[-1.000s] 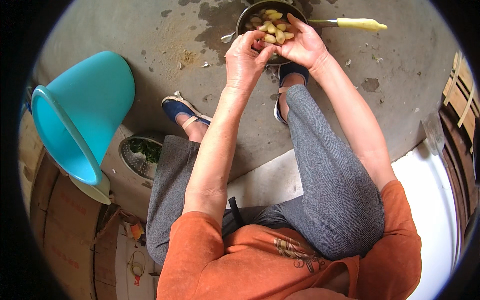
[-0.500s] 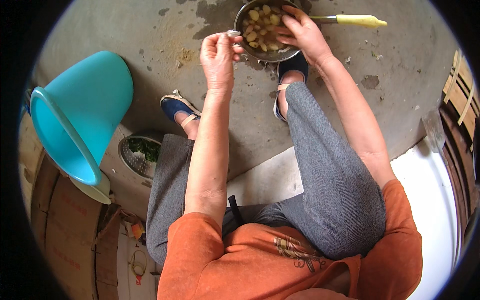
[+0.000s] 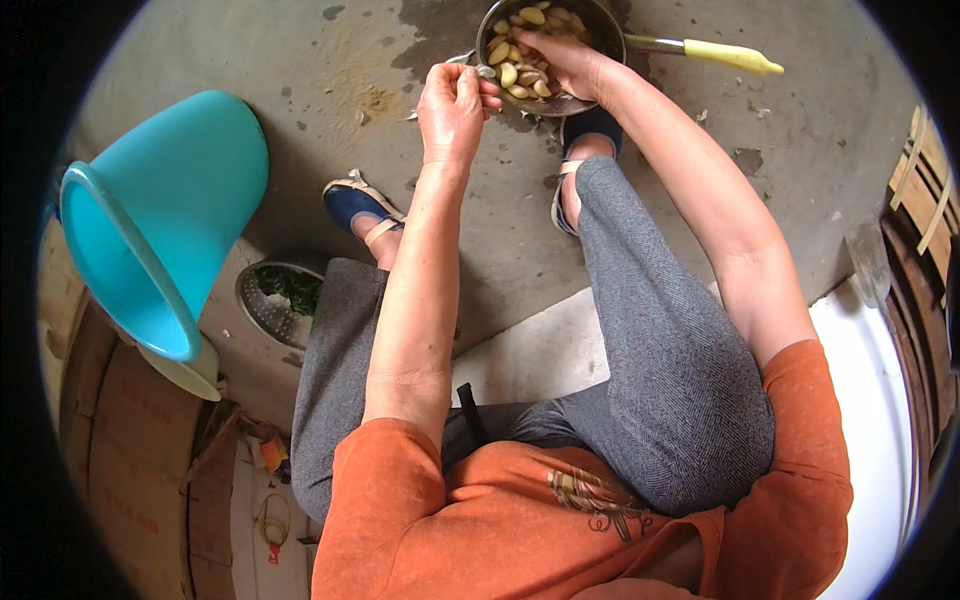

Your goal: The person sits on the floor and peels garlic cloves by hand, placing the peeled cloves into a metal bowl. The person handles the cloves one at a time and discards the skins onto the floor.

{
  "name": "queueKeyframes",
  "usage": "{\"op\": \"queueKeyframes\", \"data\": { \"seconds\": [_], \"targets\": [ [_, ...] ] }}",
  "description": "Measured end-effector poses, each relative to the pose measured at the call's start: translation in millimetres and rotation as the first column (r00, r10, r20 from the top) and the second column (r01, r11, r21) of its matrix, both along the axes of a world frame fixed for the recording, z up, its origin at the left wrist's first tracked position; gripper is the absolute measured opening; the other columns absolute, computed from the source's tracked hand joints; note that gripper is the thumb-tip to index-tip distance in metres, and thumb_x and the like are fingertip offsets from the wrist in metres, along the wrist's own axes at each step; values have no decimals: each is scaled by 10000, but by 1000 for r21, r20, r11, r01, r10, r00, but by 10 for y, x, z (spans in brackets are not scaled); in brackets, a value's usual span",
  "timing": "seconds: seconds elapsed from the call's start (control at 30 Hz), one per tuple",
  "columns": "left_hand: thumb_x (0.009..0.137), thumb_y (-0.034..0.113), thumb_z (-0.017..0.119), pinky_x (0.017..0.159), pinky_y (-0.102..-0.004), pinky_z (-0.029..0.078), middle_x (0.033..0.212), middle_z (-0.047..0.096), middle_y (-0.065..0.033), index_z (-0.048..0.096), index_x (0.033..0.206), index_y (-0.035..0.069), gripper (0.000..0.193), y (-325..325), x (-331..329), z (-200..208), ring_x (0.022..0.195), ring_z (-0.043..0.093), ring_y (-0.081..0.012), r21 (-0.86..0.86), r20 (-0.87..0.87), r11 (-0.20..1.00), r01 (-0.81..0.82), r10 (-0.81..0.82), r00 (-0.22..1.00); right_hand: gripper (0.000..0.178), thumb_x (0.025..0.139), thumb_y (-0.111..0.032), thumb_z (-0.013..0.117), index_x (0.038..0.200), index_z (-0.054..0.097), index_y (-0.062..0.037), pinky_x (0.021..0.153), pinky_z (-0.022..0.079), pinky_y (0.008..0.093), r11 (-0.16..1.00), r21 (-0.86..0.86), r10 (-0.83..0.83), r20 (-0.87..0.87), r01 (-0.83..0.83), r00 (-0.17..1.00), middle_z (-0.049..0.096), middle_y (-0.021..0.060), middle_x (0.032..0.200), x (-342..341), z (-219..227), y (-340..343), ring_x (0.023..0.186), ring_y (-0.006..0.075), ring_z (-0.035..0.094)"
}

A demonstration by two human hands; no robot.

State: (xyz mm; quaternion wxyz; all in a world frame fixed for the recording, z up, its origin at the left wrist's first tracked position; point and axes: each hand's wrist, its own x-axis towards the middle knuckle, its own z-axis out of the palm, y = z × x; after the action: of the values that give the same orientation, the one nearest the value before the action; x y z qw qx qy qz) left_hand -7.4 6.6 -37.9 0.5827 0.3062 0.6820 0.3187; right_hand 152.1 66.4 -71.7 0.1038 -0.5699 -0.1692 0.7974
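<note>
A dark round pan with a pale yellow handle stands on the floor. Peeled garlic cloves lie in it, apparently in water. My right hand reaches into the pan over its right side, with a finger stretched out among the cloves; its other fingers are partly hidden. Just left of the rim, my left hand is closed, its thumb and fingers pinching a bit of whitish garlic skin. More papery skin shows beside that hand.
A tall turquoise bucket stands on the left, with a pale green vessel partly behind it. A metal colander with leafy greens sits by my left leg. Skin scraps and wet patches dot the concrete floor. Cardboard lies lower left.
My right hand has moved left and deeper into the pan, and the cloves have shifted. The left hand has moved slightly right, still pinching whitish skin.
</note>
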Motion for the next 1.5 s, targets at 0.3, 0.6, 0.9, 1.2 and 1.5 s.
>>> {"op": "queueKeyframes", "data": {
  "seconds": [0.3, 0.6, 0.9, 1.2, 1.5],
  "targets": [
    [932, 124, 545, 485, -200, 436, 817, 669, -68, 505, 956, 54, 84, 84, -2, 82, 601, 601, -86, 147, 140, 986, -83, 62, 988, 432, 954, -389, 451, 1225, 502, -57, 862, 507, 434, 890, -316, -453, -530, 329, 717, 600, 131, 1122, 409, -217, -31, 993, 292, 603],
    [777, 105, 683, 623, -275, 514, 753, 627, -53, 664, 933, 89, 158, 237, 240, 40, 652, 618, -157, 417, -361, 848, 326, -174, 916, 453, 990, -382, 382, 1274, 452, -35, 941, 482, 401, 927, -131, -372, -434, 351, 820, 579, 136, 1167, 482, 92, -103, 1061, 250, 585],
    [735, 145, 734, 631, -308, 523, 783, 621, -77, 675, 885, 87, 171, 342, 315, 9, 680, 636, -213, 444, -590, 763, 471, -147, 794, 457, 977, -446, 378, 1143, 558, -61, 638, 511, 274, 968, 161, -143, -275, 192, 951, 653, 36, 903, 429, 136, -152, 764, 121, 624],
    [862, 101, 665, 631, -179, 478, 814, 658, 2, 680, 969, 26, 132, 325, 184, 219, 697, 570, -45, 298, 188, 951, 84, -145, 971, 270, 939, -136, 515, 1177, 593, -33, 757, 488, 246, 527, 775, 49, 383, -349, 922, 621, 42, 985, 307, 636, -185, 850, 105, 587],
    [855, 92, 677, 649, -174, 448, 828, 628, 26, 652, 971, 37, 131, 317, 71, 465, 743, 548, -34, 369, 178, 908, 199, -279, 944, 293, 937, -166, 558, 1184, 574, -8, 664, 497, 200, 858, 511, 49, -181, 52, 982, 619, 22, 898, 298, 896, -255, 686, 43, 560]
  ]
}}
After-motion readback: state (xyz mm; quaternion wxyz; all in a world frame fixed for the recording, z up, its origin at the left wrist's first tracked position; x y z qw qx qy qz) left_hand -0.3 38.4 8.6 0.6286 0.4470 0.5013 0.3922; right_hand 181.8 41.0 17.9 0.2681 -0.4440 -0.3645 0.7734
